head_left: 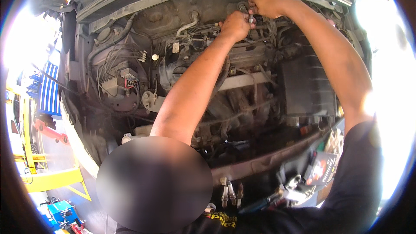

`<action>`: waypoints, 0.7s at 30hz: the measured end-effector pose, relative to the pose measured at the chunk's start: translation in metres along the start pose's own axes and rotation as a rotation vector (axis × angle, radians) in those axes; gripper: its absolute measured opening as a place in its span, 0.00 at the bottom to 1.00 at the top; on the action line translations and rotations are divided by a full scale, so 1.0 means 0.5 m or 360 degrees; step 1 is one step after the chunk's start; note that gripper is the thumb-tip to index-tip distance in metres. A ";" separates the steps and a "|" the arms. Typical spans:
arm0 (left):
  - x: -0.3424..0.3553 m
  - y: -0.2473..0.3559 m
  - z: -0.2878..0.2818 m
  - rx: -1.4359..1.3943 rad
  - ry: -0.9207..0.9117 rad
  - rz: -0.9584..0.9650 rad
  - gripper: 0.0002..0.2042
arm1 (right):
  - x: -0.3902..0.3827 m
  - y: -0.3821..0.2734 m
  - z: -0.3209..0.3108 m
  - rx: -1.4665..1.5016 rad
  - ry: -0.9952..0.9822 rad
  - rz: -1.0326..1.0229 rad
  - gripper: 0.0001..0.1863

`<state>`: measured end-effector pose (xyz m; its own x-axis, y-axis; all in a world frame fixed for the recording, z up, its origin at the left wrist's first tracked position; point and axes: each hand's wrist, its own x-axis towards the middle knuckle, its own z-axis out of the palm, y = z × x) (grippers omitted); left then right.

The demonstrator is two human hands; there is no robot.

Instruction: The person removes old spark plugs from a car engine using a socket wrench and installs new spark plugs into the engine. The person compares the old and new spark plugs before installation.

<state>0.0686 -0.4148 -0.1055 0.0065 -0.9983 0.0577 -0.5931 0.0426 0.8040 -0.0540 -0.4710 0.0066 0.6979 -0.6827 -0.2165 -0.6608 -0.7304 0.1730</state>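
Both my arms reach across the engine bay to its far side, behind the engine (247, 56). My left hand (236, 27) is closed, its fingertips around a small metal cylinder (251, 17) that stands roughly upright. From the right, my right hand (265, 4) is bent down with its fingers pinched at the upper end of that piece. The cylinder's exact kind is too small to tell, and my fingers hide part of it. Below my hands run dark hoses and wiring at the rear of the engine.
Several used spark plugs (231, 194) lie at the bay's front edge. A black box-shaped cover (307, 87) fills the right side. Wires and a connector block (113, 85) sit left. A printed box (321, 168) rests at front right. A blurred oval covers the lower left.
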 end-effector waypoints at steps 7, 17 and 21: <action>0.003 -0.007 0.004 -0.0047 0.0075 0.0001 0.15 | -0.007 -0.027 -0.024 -0.0025 -0.0163 0.0319 0.28; -0.004 -0.001 0.009 0.0065 0.0147 0.0001 0.14 | -0.013 -0.023 -0.009 -0.0078 -0.0106 0.0092 0.25; 0.010 -0.016 0.008 -0.0198 0.0005 0.0113 0.16 | 0.004 -0.006 -0.002 -0.0187 -0.0218 0.0030 0.22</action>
<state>0.0705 -0.4203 -0.1141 -0.0293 -0.9925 0.1190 -0.4878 0.1181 0.8649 -0.0502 -0.4701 0.0068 0.6361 -0.6928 -0.3398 -0.6311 -0.7205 0.2874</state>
